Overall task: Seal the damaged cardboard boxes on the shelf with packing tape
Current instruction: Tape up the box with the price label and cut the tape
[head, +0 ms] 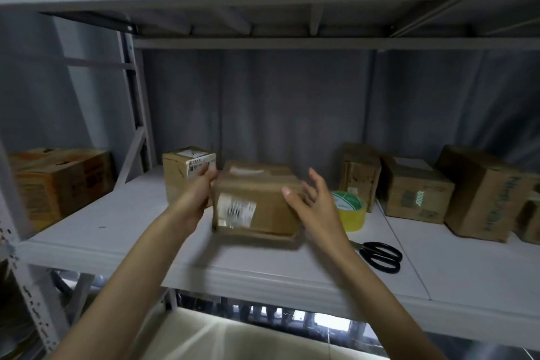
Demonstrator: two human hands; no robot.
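The pale grey metal shelf carried everything, with worn brown cardboard boxes ranged along its back edge, a large orange-printed one in the neighbouring bay beyond the left upright. The task's box, a blurred brown cardboard carton with a white shipping label, stood near the middle of the front edge, tilted, its near side raised. The left hand gripped its left upper corner, fingers curled round it; the right hand lay against its right side, fingers spread and straight. Just right of that hand sat a yellow roll of packing tape, and near the front edge black-handled scissors. Judging by this, the carton was being positioned for sealing; next it would need setting flat, then a reach for the tape
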